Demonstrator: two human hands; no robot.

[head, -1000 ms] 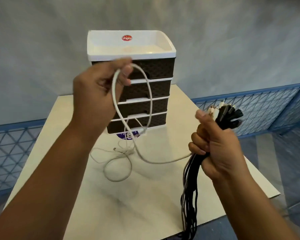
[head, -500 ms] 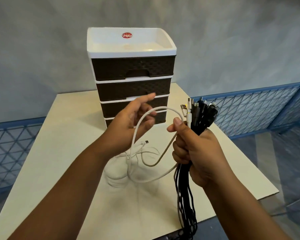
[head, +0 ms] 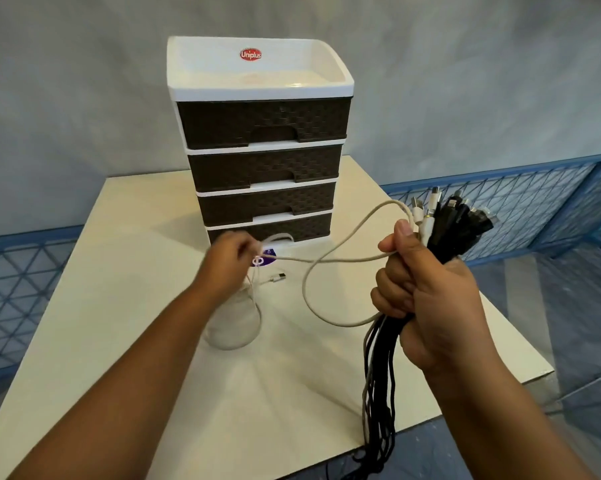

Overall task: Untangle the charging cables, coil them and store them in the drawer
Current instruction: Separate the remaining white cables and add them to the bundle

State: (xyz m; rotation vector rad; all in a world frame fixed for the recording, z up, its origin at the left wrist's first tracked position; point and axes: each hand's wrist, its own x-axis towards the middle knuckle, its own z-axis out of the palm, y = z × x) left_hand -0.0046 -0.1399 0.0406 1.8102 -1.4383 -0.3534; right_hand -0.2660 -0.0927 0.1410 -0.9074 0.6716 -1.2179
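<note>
Nearest the camera, at the lower right of the frame, the right hand has its grip wrapped tight round a bundle of cables, mostly black, whose plugs fan out above the fist while the long tails hang down past the front edge of the counter. Those dangling tails look twisted together, and a likely fault from here is that pulling one strand free will only tighten the knots lower down, or drag the hanging ends against the counter edge. One white cable leaves the fist, loops across the middle of the frame and runs to the left hand, whose grip appears pinched on it low over the counter; the fingers are blurred, so the exact hold is hard to read. Under that hand lies a loose white coil with a small plug resting beside it. If the white cable is drawn quickly, that plug could snag in the loop or whip against the drawer unit. A purple sticker lies on the counter just beyond the left hand. Farther back, at upper centre, the drawer unit stands with all four dark drawers closed, so nothing can be stored until a hand is freed to open one. Blue mesh railing runs behind on both sides.
</note>
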